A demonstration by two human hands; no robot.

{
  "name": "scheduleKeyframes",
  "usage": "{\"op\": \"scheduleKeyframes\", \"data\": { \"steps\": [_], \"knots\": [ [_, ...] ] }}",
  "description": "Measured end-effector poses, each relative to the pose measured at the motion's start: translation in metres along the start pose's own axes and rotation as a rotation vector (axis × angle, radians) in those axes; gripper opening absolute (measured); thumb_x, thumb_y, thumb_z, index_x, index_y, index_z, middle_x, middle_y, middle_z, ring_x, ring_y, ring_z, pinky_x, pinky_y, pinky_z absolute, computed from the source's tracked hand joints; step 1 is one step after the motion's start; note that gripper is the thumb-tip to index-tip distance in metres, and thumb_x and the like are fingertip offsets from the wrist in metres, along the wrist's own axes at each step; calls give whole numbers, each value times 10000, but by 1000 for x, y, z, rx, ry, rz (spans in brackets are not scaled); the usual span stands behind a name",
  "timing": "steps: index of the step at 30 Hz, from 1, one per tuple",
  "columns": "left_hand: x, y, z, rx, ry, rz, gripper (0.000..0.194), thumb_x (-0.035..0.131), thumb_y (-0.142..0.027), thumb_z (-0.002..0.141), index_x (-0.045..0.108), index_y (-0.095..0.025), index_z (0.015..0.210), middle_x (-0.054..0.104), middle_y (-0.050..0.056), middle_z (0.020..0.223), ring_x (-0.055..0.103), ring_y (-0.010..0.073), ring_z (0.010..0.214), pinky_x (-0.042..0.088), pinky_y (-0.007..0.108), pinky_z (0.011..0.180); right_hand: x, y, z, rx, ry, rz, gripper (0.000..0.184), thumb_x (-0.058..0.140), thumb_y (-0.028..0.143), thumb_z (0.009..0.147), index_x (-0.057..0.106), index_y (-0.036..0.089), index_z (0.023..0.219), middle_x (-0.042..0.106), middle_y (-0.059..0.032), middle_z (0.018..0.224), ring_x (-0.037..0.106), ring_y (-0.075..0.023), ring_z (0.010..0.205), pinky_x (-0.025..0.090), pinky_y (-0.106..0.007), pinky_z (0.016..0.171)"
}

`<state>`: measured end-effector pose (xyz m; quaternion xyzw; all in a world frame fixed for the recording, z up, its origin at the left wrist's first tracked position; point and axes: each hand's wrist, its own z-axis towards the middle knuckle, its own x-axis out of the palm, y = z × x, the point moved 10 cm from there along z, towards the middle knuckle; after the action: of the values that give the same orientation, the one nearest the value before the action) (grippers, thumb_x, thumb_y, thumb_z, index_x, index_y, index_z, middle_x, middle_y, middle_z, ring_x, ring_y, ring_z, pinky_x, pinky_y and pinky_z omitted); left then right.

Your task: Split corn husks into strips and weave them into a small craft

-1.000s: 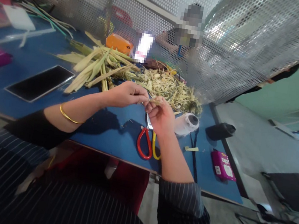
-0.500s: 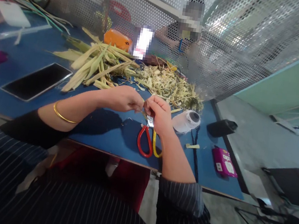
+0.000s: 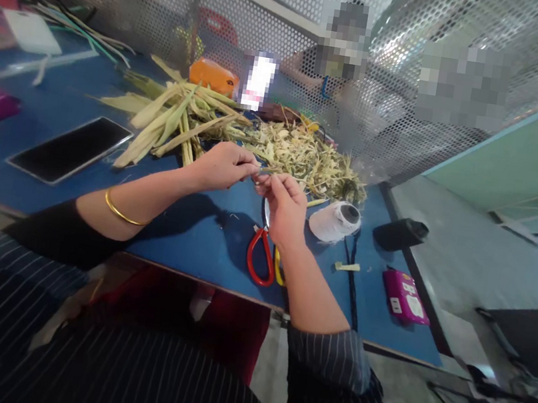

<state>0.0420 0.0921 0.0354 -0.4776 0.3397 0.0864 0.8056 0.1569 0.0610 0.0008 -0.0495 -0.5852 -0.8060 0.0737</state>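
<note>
Above the blue table, my left hand point(image 3: 226, 167) and my right hand point(image 3: 284, 207) meet at the fingertips, both closed in a pinch. A thin strip point(image 3: 264, 173) runs between them; its kind is too small to tell. Under my right hand lies a pair of scissors point(image 3: 260, 257) with one red and one yellow handle, partly hidden by the wrist. Just beyond the hands spreads a heap of shredded dry plant pieces point(image 3: 301, 152). Left of it lies a bundle of long corn husks point(image 3: 160, 118). A white thread cone point(image 3: 334, 221) stands to the right of my right hand.
A dark-screened phone point(image 3: 69, 148) lies at left. An orange pack point(image 3: 213, 76) and a lit screen point(image 3: 259, 82) are at the back, before a perforated metal screen point(image 3: 270, 20). A black roll point(image 3: 400, 234) and purple pack point(image 3: 406, 296) are at right. Behind the mesh sits a person.
My hands have risen slightly and turned, so the fingers now point more toward each other. More of the scissors' blade area shows differently below my right hand. The view has shifted slightly.
</note>
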Motion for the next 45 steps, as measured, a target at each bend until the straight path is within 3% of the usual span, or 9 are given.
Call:
{"op": "scheduleKeyframes", "data": {
  "steps": [6, 12, 18, 23, 27, 32, 36, 41, 45],
  "knots": [
    [18, -13, -5, 145, 66, 377, 289, 448, -213, 794, 727, -160, 738, 701, 43, 726, 596, 160, 691, 358, 251, 608, 23, 34, -16, -341, 130, -645, 225, 479, 298, 920, 559, 200, 734, 572, -13, 724, 524, -132, 709, 417, -284, 708],
    [37, -8, -12, 196, 323, 519, 250, 465, -181, 746, 706, -190, 680, 687, 33, 692, 581, 161, 658, 323, 256, 573, 17, 9, -4, -93, 183, -443, 216, 528, 282, 874, 579, 193, 684, 559, 23, 615, 502, -106, 587, 401, -248, 588],
    [43, -24, -22, 234, 563, -35, 210, 529, -200, 766, 729, -198, 704, 657, 4, 657, 563, 120, 625, 378, 206, 629, 2, -14, 2, 209, 132, 31, 141, 618, 230, 771, 596, 173, 644, 587, 24, 623, 478, -75, 533, 380, -217, 531],
    [24, -9, -10, -39, 304, -393, 180, 560, -276, 799, 676, -166, 716, 503, -10, 551, 438, 88, 466, 350, 207, 475, -2, -31, 5, 368, 42, 362, 78, 649, 181, 696, 581, 177, 659, 597, 29, 626, 524, -71, 548, 443, -195, 544],
    [22, 13, -8, -233, 101, -484, 184, 546, -237, 794, 613, -160, 641, 452, -24, 516, 399, 76, 417, 347, 206, 428, -4, -24, 4, 244, -30, 236, 95, 631, 235, 758, 596, 186, 684, 647, 4, 698, 587, -103, 632, 495, -236, 630],
    [17, 19, -7, -217, 13, -112, 206, 517, -228, 781, 654, -154, 646, 488, -27, 473, 451, 89, 427, 371, 214, 480, 1, 5, -7, -70, -57, -269, 176, 546, 291, 855, 604, 209, 711, 613, 11, 683, 572, -129, 667, 487, -279, 686],
    [15, 12, -5, -113, -39, 117, 222, 501, -172, 757, 659, -155, 601, 568, 0, 535, 512, 101, 545, 411, 214, 585, 7, 4, -5, -113, 14, -447, 208, 498, 303, 888, 569, 207, 718, 581, 16, 676, 556, -126, 668, 465, -276, 688],
    [41, 45, -16, -547, 96, -571, 159, 549, -211, 784, 624, -152, 656, 590, -1, 567, 564, 97, 497, 499, 236, 565, 3, 5, 3, -106, 68, -305, 236, 492, 339, 899, 546, 200, 715, 563, 21, 685, 538, -115, 659, 446, -266, 688],
    [46, 43, -22, -639, 130, -804, 66, 633, -192, 734, 651, -139, 700, 689, 56, 729, 654, 141, 628, 521, 221, 541, 5, 13, 2, -128, 80, -254, 256, 497, 363, 907, 559, 208, 713, 555, 19, 691, 526, -117, 668, 434, -269, 693]
  ]
}}
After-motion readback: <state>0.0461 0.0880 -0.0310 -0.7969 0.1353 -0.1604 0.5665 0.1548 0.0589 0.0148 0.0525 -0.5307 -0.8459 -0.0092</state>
